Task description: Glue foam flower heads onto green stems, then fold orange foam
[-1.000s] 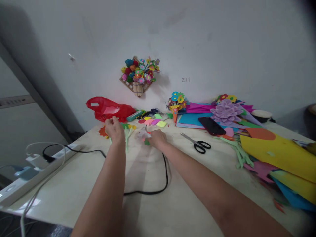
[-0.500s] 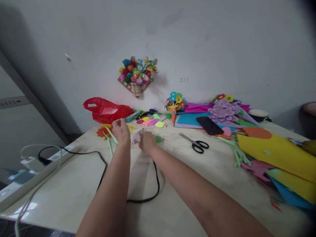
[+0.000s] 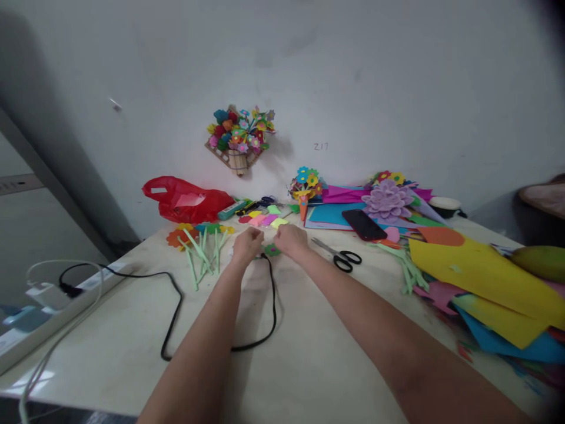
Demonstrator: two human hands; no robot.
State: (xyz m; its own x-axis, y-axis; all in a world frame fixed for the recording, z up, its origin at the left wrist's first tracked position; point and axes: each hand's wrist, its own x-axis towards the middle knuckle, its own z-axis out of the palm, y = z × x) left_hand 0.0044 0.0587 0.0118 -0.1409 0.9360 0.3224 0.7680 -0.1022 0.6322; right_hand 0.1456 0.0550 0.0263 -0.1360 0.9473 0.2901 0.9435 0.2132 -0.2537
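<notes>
One green flower cutout point(image 3: 272, 249) between hands over counter point(image 3: 309, 353), just beside black cable point(image 3: 274, 306). Left hand point(image 3: 248, 242) and right hand point(image 3: 291, 238) mostly curled inward; cannot tell what, if anything, held. Likely thin foam: light, soft, bendy, barely slippery, tearable at petals. Best pinched lightly by rim, clear of cable end.

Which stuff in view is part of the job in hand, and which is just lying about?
Likely in the job, going by closeness to the hands:
- green flower by the right hand
- black cord, ending near the left hand
- pale green strips

Probably just lying about:
- phone
- red bag

Unclear: scissors, near but untouched.
</notes>
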